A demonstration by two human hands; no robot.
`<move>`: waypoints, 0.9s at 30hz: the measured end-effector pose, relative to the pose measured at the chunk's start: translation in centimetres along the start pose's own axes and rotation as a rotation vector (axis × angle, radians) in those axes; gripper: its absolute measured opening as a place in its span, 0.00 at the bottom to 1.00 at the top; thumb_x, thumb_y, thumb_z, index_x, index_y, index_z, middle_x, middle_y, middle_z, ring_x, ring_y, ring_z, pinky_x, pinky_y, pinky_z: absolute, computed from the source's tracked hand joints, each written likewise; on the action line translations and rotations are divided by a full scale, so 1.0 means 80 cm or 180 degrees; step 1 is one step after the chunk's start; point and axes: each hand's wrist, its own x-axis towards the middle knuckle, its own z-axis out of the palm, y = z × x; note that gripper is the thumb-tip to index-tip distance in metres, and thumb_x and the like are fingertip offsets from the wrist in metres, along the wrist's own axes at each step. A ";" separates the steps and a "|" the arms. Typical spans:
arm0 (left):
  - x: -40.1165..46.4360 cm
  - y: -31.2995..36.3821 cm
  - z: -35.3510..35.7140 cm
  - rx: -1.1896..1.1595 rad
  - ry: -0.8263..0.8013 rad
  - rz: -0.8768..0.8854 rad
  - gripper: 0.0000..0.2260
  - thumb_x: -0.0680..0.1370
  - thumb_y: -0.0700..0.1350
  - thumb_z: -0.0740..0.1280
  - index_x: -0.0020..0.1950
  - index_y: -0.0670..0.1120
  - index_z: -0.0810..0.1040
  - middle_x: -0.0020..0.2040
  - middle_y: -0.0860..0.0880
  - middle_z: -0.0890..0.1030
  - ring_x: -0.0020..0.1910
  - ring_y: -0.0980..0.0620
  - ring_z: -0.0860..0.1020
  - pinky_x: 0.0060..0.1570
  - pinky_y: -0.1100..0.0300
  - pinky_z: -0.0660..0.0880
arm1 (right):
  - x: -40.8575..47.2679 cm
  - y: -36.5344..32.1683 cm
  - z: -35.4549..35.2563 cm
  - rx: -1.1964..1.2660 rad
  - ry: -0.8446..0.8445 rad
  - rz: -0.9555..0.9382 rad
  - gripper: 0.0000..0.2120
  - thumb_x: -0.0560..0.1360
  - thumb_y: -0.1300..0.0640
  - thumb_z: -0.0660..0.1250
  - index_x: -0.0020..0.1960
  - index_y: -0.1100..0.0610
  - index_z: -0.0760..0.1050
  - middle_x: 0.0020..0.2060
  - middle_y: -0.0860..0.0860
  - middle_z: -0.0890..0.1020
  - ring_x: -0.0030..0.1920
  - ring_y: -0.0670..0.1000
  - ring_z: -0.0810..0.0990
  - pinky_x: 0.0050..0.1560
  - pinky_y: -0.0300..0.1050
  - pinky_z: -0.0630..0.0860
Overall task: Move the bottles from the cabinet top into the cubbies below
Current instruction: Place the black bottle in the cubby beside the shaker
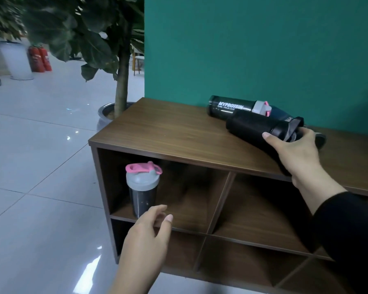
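A brown wooden cabinet [157,128] with open cubbies stands against a teal wall. In the upper left cubby a dark bottle with a grey lid and pink cap [142,187] stands upright. My left hand [146,236] hovers just in front of it, fingers apart, holding nothing. On the cabinet top at the right, my right hand [295,151] grips an all-black bottle [253,128] lying on its side. Behind it lies a dark bottle with white lettering and a grey-pink lid [232,106]. Another dark bottle [282,115] is partly hidden behind these.
A potted tree [121,81] in a grey pot stands at the cabinet's far left corner. White glossy floor tiles [40,166] spread to the left. Two red fire extinguishers [39,59] and a white cylinder [17,60] stand far back. The other cubbies [259,209] look dark.
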 end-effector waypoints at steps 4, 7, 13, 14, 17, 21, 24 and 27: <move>-0.002 -0.005 -0.007 0.0036 0.0049 0.0041 0.11 0.79 0.54 0.64 0.61 0.60 0.77 0.53 0.62 0.81 0.55 0.62 0.78 0.53 0.61 0.73 | 0.003 0.008 0.005 -0.0077 0.0108 -0.0104 0.39 0.64 0.40 0.78 0.69 0.52 0.67 0.64 0.53 0.79 0.61 0.57 0.79 0.61 0.53 0.76; -0.002 -0.006 -0.009 0.0052 0.0083 0.0044 0.11 0.79 0.54 0.63 0.61 0.60 0.77 0.53 0.63 0.81 0.54 0.64 0.77 0.52 0.62 0.72 | 0.000 0.009 0.002 -0.0039 0.0165 -0.0267 0.43 0.63 0.40 0.77 0.72 0.51 0.66 0.68 0.54 0.75 0.64 0.55 0.77 0.63 0.50 0.74; -0.003 -0.004 -0.004 0.0034 0.0146 0.0196 0.12 0.79 0.54 0.64 0.62 0.60 0.76 0.54 0.62 0.81 0.56 0.61 0.78 0.55 0.61 0.74 | -0.028 0.009 -0.021 0.0270 0.0512 -0.1148 0.35 0.69 0.49 0.75 0.74 0.51 0.67 0.70 0.55 0.69 0.60 0.44 0.71 0.59 0.27 0.65; -0.003 -0.003 -0.002 0.0009 0.0181 0.0251 0.12 0.79 0.54 0.64 0.62 0.60 0.77 0.55 0.62 0.81 0.57 0.61 0.78 0.56 0.61 0.74 | -0.035 0.010 -0.031 0.0374 0.0568 -0.1377 0.35 0.70 0.49 0.75 0.74 0.50 0.67 0.70 0.56 0.69 0.62 0.43 0.71 0.60 0.25 0.65; -0.010 0.004 -0.004 -0.0331 0.0505 0.0665 0.13 0.79 0.56 0.63 0.61 0.58 0.78 0.55 0.62 0.81 0.56 0.61 0.79 0.56 0.59 0.77 | -0.056 0.032 -0.051 0.0164 0.0070 -0.1446 0.35 0.71 0.46 0.77 0.73 0.38 0.65 0.73 0.51 0.70 0.70 0.43 0.71 0.70 0.39 0.68; -0.026 0.014 -0.020 -0.0392 0.0926 0.2348 0.23 0.79 0.59 0.62 0.65 0.44 0.76 0.63 0.47 0.78 0.64 0.47 0.76 0.62 0.55 0.71 | -0.119 0.058 -0.081 -0.0676 -0.1151 -0.1764 0.47 0.61 0.40 0.79 0.77 0.40 0.64 0.72 0.47 0.70 0.74 0.46 0.69 0.74 0.47 0.65; -0.034 0.011 -0.008 0.0186 0.0419 0.2739 0.39 0.71 0.67 0.69 0.73 0.42 0.68 0.70 0.44 0.73 0.70 0.45 0.71 0.65 0.50 0.69 | -0.210 0.017 -0.062 -0.0508 -0.1325 -0.2105 0.44 0.58 0.47 0.75 0.73 0.47 0.70 0.62 0.49 0.73 0.64 0.36 0.72 0.64 0.25 0.64; -0.026 -0.008 0.024 0.0750 -0.0103 0.2118 0.42 0.69 0.65 0.71 0.78 0.49 0.62 0.73 0.54 0.70 0.72 0.54 0.69 0.64 0.51 0.72 | -0.244 0.051 -0.021 -0.0483 -0.1538 -0.2092 0.41 0.59 0.43 0.72 0.73 0.44 0.71 0.60 0.45 0.71 0.61 0.32 0.72 0.59 0.19 0.62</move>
